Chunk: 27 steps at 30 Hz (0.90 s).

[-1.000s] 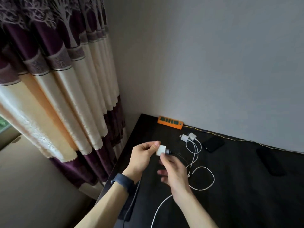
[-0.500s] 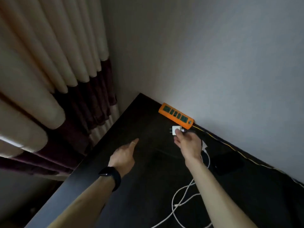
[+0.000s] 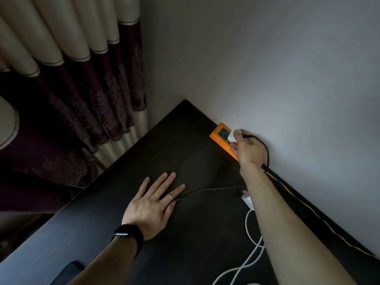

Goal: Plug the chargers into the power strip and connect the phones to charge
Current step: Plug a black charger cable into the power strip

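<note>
Orange plastic is seen in the long power strip (image 3: 216,135), which is laid against the pale wall (image 3: 267,68) at the far edge of the dark flat table (image 3: 185,157), a little right of the middle of the frame. A small white charger block (image 3: 231,137) is pinched in the right hand (image 3: 248,151), between the thumb and the curled fingertips (image 3: 239,132). The block is held at the very tips of the fingers, on their left side, and is pressed against the green sockets of the strip. Whether its prongs are inside a socket cannot be told. A black cable (image 3: 267,150) is looped from the block over the back of this hand and down past the wrist.

Lower and to the left, the left hand (image 3: 152,204) is laid flat on the table with its fingers (image 3: 164,182) straight and spread, and nothing is held in it. A thin ring is worn on one finger, and a black watch (image 3: 129,235) is worn on the wrist. A thin grey cable (image 3: 205,191) is stretched across the table from beside the little finger toward the right forearm. Loose white cables (image 3: 249,233) are seen at the lower right. Cream and dark purple curtains (image 3: 92,79) are hung at the upper left.
</note>
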### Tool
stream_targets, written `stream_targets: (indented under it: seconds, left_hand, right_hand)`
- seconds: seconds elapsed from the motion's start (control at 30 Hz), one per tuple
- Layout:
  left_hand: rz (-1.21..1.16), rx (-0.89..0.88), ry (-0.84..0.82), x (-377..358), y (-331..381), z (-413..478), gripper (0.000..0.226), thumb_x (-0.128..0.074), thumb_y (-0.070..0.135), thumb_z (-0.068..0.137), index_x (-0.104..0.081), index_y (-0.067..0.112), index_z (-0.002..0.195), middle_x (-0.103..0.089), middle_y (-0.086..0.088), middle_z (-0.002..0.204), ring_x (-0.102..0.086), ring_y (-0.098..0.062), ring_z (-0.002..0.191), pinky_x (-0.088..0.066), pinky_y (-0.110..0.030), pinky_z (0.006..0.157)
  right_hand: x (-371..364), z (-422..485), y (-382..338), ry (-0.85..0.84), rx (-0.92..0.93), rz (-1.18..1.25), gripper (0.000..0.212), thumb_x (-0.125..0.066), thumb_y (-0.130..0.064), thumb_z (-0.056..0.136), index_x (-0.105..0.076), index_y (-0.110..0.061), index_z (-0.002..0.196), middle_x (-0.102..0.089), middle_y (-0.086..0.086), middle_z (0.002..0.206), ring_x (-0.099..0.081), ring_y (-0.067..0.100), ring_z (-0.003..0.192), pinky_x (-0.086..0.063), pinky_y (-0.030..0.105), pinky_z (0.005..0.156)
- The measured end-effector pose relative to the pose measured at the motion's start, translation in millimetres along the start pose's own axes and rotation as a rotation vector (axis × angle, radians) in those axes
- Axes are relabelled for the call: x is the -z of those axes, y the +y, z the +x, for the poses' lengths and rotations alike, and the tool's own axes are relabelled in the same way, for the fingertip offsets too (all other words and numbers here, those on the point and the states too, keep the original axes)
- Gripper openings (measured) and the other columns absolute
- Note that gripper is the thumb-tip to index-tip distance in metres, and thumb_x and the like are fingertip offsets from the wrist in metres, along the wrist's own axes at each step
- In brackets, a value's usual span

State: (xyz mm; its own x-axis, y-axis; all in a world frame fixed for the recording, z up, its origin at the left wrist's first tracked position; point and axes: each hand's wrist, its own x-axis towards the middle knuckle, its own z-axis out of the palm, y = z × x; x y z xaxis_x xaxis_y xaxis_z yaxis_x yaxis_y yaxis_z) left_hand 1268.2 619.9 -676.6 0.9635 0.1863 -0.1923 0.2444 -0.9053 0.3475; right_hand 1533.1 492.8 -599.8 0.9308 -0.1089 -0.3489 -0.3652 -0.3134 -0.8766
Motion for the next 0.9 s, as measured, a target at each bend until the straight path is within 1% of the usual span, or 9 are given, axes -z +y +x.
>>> stream_targets:
  seconds: [0.07,0.13,0.23,0.3,0.47,0.6,0.73,0.83,0.9]
  left_hand:
    - [-0.020,-0.002,0.004,0,-2,0,0.053,-0.012,0.052,0.100,0.001,0.056,0.151,0.014,0.016,0.164,0.018,-0.008,0.150,0.021,-0.038,0.118]
    - [-0.033,-0.001,0.012,-2,-2,-1,0.053,-0.012,0.052,0.100,0.005,0.058,0.150,0.017,0.017,0.164,0.020,-0.007,0.150,0.020,-0.039,0.118]
    - [-0.035,-0.002,0.018,-5,-4,0,0.053,-0.013,0.052,0.100,0.005,0.058,0.150,0.015,0.017,0.164,0.018,-0.007,0.151,0.017,-0.041,0.119]
    - [-0.027,-0.001,0.018,-6,-4,-1,0.053,-0.013,0.052,0.100,0.006,0.058,0.150,0.016,0.017,0.164,0.020,-0.007,0.150,0.017,-0.041,0.119]
    - [-0.047,-0.002,0.013,-7,-4,1,0.054,-0.008,0.054,0.099,0.013,0.058,0.148,0.025,0.018,0.161,0.030,-0.004,0.146,0.025,-0.040,0.116]
    - [-0.032,-0.005,0.025,-8,-3,1,0.054,-0.010,0.053,0.100,0.011,0.056,0.150,0.022,0.015,0.163,0.025,-0.007,0.149,0.022,-0.041,0.117]
    - [-0.032,-0.013,0.024,-11,-5,0,0.054,-0.011,0.053,0.100,0.009,0.056,0.150,0.019,0.015,0.164,0.021,-0.009,0.150,0.017,-0.043,0.119]
    - [-0.054,-0.020,0.004,-11,-6,1,0.053,-0.008,0.055,0.099,0.011,0.058,0.149,0.024,0.017,0.162,0.025,-0.007,0.149,0.017,-0.044,0.120]
    - [-0.061,-0.025,0.002,-8,-6,2,0.053,-0.006,0.055,0.098,0.010,0.058,0.149,0.024,0.019,0.162,0.027,-0.005,0.148,0.018,-0.042,0.120]
  right_hand:
    - [-3,1,3,0.013,0.009,-0.044,0.023,-0.075,-0.039,0.086,-0.066,-0.026,0.070,-0.075,-0.003,0.075,-0.076,0.014,0.079,-0.062,0.042,0.084]
    - [-4,1,4,0.022,0.109,-0.233,0.030,-0.069,-0.045,0.089,-0.065,-0.026,0.066,-0.075,-0.001,0.076,-0.075,0.017,0.078,-0.061,0.041,0.080]
    - [-9,-1,-1,0.049,0.299,-0.539,0.039,-0.062,-0.047,0.092,-0.067,-0.020,0.065,-0.073,-0.001,0.070,-0.066,0.009,0.059,-0.048,0.026,0.053]
    - [-14,-2,-6,0.066,0.377,-0.666,0.040,-0.062,-0.045,0.093,-0.067,-0.016,0.066,-0.067,-0.003,0.065,-0.055,0.003,0.050,-0.034,0.021,0.045]
    - [-29,-3,-11,0.095,0.461,-0.788,0.034,-0.062,-0.036,0.094,-0.065,-0.014,0.068,-0.062,-0.001,0.065,-0.057,0.017,0.056,-0.031,0.022,0.045]
    - [-40,-7,-13,0.150,0.451,-0.835,0.029,-0.063,-0.034,0.094,-0.062,-0.014,0.073,-0.058,0.000,0.066,-0.050,0.015,0.054,-0.024,0.020,0.044]
    - [-44,-7,-10,0.169,0.440,-0.823,0.028,-0.063,-0.035,0.094,-0.066,-0.013,0.078,-0.060,0.000,0.068,-0.053,0.015,0.056,-0.024,0.019,0.044]
    - [-39,-9,-11,0.153,0.433,-0.794,0.028,-0.063,-0.036,0.094,-0.067,-0.012,0.079,-0.062,0.000,0.069,-0.063,0.020,0.063,-0.030,0.020,0.047]
    - [-39,-15,-14,0.100,0.401,-0.784,0.028,-0.063,-0.037,0.094,-0.068,-0.010,0.091,-0.069,0.005,0.083,-0.070,0.024,0.078,-0.044,0.026,0.057]
